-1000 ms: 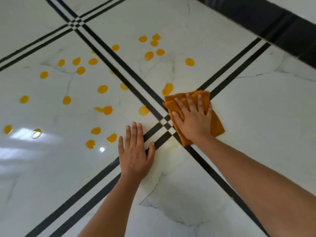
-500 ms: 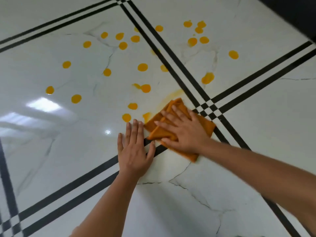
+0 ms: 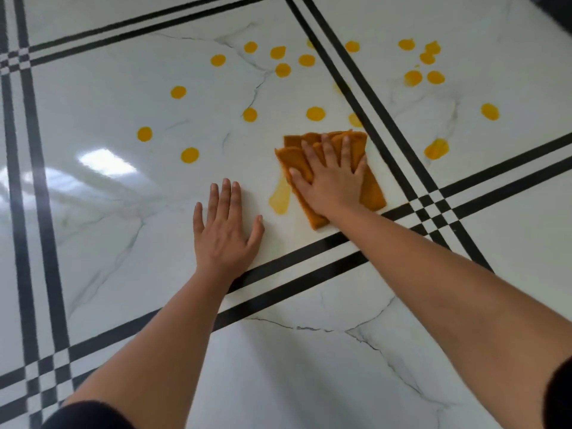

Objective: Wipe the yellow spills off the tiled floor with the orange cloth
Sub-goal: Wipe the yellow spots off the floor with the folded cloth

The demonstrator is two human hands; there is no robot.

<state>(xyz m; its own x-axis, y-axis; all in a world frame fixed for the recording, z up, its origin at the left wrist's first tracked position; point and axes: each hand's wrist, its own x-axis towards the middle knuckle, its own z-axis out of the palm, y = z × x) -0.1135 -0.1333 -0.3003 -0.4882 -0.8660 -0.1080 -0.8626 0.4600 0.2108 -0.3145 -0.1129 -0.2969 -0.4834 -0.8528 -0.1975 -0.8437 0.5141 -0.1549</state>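
1. On the left of the floor [image 3: 102, 230], round yellow drops [image 3: 189, 155] are lying unwiped, well apart from the cloth; more are dotting the tile farther up.
2. We are resting our left hand [image 3: 224, 233] flat on bare tile, fingers straight, grasping nothing; it is bracing us.
3. Just right of it, a wet yellow smear [image 3: 280, 198] is trailing beside the cloth's left edge; that patch is needing another pass.
4. We are pressing the folded cloth [image 3: 373, 193] down under our right hand [image 3: 332, 181], fingers spread flat on it, not clenched; it is lying just left of the black stripes [image 3: 402, 168].
5. Beyond the stripes, more drops are waiting; we are judging the task barely begun.
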